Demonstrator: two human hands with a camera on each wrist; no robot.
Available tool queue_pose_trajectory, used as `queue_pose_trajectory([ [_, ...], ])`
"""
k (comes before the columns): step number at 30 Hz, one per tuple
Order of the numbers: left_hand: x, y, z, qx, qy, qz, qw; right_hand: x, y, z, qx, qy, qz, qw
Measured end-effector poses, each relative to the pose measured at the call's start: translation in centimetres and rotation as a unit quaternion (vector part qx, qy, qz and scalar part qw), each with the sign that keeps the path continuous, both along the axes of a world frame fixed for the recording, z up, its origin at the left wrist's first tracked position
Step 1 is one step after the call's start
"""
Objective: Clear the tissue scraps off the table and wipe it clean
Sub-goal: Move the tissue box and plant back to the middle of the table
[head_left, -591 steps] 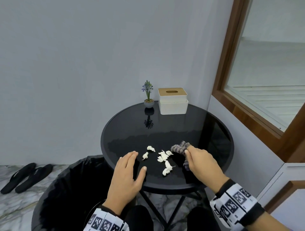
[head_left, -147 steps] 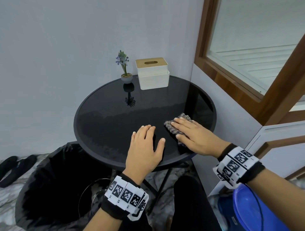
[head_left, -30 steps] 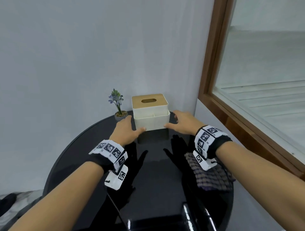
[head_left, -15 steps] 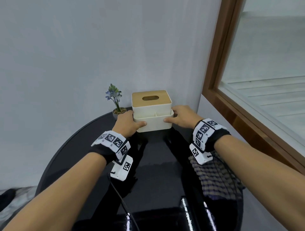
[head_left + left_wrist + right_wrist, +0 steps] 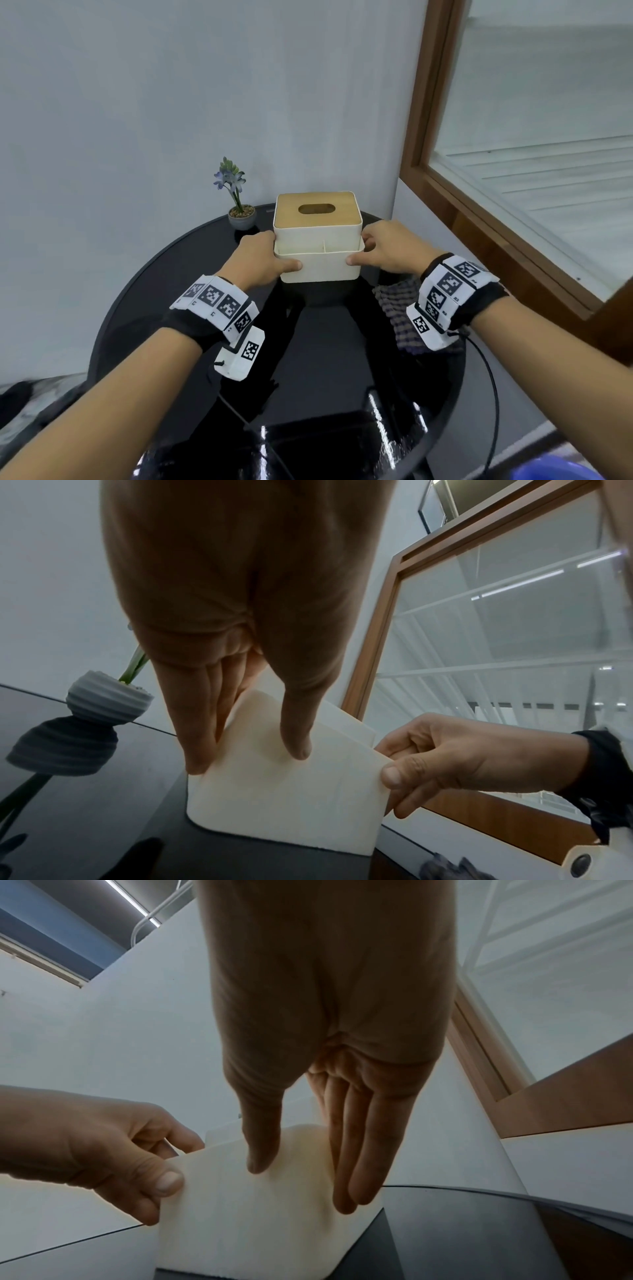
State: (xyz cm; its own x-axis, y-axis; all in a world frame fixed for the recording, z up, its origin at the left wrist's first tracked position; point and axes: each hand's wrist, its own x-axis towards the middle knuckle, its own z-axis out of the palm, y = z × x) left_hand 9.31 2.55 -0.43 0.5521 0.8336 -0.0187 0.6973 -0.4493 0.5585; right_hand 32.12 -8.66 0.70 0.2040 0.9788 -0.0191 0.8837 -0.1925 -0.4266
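Grey wall (image 5: pixel 137 102) at left, window (image 5: pixel 548 102) at right; black round table (image 5: pixel 325 342). Left hand (image 5: pixel 260 260) and right hand (image 5: pixel 390 250) clamp the cream, wood-lidded box (image 5: pixel 318 240) between them; checked cloth (image 5: pixel 397 308) beneath right wrist.

A round black glass table (image 5: pixel 178 308) gleams, its glossy top mirroring two arms. A grey checked cloth (image 5: pixel 397 308) lies flat on its right side, near the edge.

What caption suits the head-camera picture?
Both hands, left and right, grip the tissue box on the black table.
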Motion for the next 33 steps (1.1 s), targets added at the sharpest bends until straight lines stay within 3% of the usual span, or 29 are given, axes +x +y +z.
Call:
queue_pose_trajectory([
  [19,-4.3,-7.1,0.3,-0.01,-0.01,-0.015,1.0,-5.1,-8.2,0.1,0.023,0.035,-0.017,0.999],
  [33,-5.6,-8.8,0.4,-0.022,-0.013,-0.024,0.999,-6.9,-10.3,0.1,0.018,0.027,-0.028,0.999],
])
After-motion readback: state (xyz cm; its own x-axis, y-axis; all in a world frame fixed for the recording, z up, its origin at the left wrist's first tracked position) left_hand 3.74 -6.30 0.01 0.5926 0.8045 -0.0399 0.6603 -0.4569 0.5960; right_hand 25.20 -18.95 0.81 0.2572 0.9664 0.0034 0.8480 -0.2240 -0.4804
